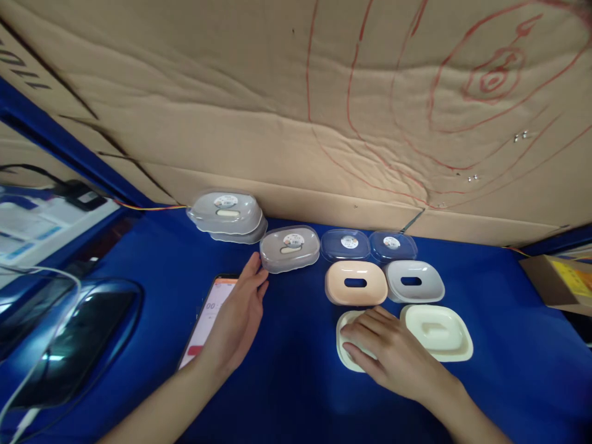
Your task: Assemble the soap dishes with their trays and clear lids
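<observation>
My right hand (pixel 382 345) lies over an oval cream tray (pixel 346 359), thumb and bent fingers gripping it and hiding most of it. Right of it is a second cream tray (pixel 451 330) with a raised middle. Behind these stand a peach insert (pixel 340 287) and a grey insert (pixel 432 283), each with a slot. Two clear lids (pixel 333 245) with round labels sit farther back. My left hand (pixel 243 317) is open, its outstretched fingertips at the left side of a lidded grey box (pixel 305 250); whether they touch it I cannot tell.
Several more lidded grey boxes (pixel 240 206) are stacked at the back left. A phone (pixel 201 336) showing a timer lies under my left forearm. A dark device (pixel 78 345) and cables are at the left. A cardboard wall (pixel 231 135) closes off the back; an open carton (pixel 550 283) stands right.
</observation>
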A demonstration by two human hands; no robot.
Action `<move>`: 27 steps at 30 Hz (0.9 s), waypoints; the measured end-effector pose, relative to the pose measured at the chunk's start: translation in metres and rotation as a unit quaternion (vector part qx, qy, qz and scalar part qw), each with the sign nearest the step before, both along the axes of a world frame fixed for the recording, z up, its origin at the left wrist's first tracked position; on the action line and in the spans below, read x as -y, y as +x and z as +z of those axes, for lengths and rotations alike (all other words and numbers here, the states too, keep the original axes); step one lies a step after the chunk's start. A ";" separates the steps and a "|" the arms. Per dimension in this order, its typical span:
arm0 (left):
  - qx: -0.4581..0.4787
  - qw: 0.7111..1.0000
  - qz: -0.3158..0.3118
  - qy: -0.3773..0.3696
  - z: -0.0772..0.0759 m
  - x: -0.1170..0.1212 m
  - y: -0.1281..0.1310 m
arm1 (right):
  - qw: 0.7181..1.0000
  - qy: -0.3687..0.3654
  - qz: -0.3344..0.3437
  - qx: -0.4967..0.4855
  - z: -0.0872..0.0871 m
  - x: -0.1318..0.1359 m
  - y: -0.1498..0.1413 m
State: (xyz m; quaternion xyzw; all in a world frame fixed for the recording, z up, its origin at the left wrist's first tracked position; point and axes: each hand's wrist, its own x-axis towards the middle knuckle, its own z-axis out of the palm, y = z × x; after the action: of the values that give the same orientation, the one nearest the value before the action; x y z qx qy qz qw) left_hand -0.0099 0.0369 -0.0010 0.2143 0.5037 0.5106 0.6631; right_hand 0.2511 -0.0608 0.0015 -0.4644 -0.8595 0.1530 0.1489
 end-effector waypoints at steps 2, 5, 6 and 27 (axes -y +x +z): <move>-0.021 1.000 -0.009 0.003 0.001 0.003 -0.001 | 1.000 -0.015 0.000 0.013 0.001 0.001 0.001; -0.063 0.997 -0.019 0.043 -0.002 0.008 -0.002 | 0.999 -0.030 -0.009 0.016 0.005 0.002 0.004; -0.074 0.995 -0.018 0.057 -0.003 0.009 -0.002 | 0.999 -0.046 -0.012 0.018 0.007 0.003 0.005; -0.599 0.627 -0.215 0.450 0.007 -0.059 0.004 | 0.994 -0.097 0.002 0.054 -0.003 0.010 -0.011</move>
State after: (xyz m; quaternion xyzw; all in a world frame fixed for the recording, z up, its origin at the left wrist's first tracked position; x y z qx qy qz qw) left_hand -0.0064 0.0963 0.0060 0.8468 0.4367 0.2758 0.1273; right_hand 0.2398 -0.0705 -0.0019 -0.4830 -0.8480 0.2108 0.0560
